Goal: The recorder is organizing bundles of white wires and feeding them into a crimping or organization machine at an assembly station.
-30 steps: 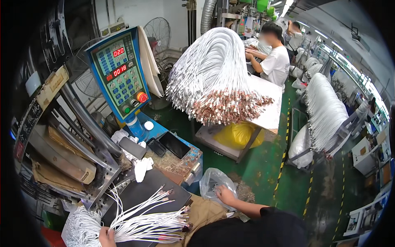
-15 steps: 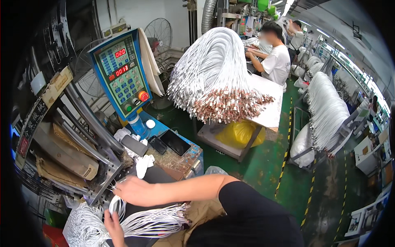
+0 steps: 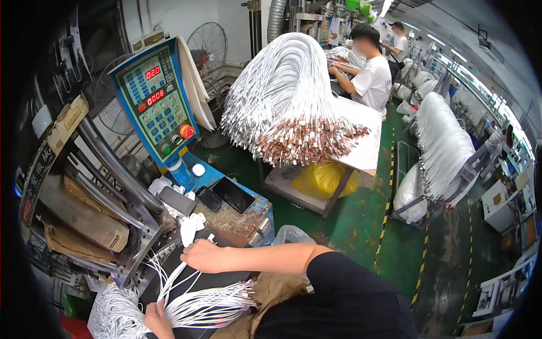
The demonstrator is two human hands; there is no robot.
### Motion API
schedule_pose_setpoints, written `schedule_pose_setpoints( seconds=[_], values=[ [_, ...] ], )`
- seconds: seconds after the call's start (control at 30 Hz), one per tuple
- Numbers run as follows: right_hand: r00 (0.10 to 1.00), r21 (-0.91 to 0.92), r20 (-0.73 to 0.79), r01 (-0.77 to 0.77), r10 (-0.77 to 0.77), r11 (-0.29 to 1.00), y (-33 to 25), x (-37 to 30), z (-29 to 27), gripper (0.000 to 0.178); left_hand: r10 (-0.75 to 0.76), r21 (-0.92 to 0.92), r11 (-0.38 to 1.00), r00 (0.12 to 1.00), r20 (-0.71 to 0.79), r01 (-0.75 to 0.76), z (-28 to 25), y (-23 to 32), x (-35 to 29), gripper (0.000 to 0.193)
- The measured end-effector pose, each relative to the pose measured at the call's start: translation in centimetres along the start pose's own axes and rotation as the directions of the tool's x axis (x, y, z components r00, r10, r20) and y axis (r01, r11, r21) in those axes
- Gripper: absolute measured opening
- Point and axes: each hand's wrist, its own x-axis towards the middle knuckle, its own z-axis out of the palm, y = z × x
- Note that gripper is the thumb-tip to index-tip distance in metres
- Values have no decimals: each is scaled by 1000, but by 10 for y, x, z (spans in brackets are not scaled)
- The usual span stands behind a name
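My right hand point(image 3: 204, 256) is closed in a pinch, with thin white cables running from it down toward the work surface; a white cable end pokes out above the fingers. My left hand point(image 3: 158, 321) lies lower, its fingers closed around white cables at the middle of a loose bundle point(image 3: 200, 302). The bundle fans out to the right, where its tips look coppery. More white cables point(image 3: 113, 311) are heaped left of that hand. Behind the hands stands the machine's metal frame point(image 3: 138, 254).
A blue control panel point(image 3: 155, 101) with red displays rises at the left. The blue bench point(image 3: 261, 220) holds a black phone point(image 3: 232, 194) and white cloths. Beyond it, a cart point(image 3: 361, 155) carries a big cable bundle point(image 3: 282, 85). A co-worker point(image 3: 372, 79) sits behind; another rack of cables point(image 3: 446, 147) stands right.
My right hand has moved right and slightly up, away from the machine, drawing cables with it. My left hand is slightly lower. The panel's lower display has changed, and the view has shifted a little.
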Motion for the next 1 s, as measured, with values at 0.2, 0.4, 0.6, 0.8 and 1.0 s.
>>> schedule_pose_setpoints(
  seconds=[0.2,0.4,0.6,0.8,1.0],
  values=[
    [998,25,56,38,-39,999,23,-21,-1,30,-65,-175,984,970,-235,24,17,13,5,26],
    [996,-61,35,78,-76,995,12,-6,17,33,125,-52,990,989,-76,-129,5,33,6,26],
    [966,129,-142,236,-218,963,-41,6,33,14,145,-264,956,988,58,-125,-10,78,11,33],
    [953,-162,-205,190,-222,968,1,-7,-14,17,-52,-386,846,778,626,368,-26,69,-15,48],
    [860,-100,34,510,-509,855,-29,3,16,19,-6,-676,82,678,735,733,39,89,-42,29]
  ],
)
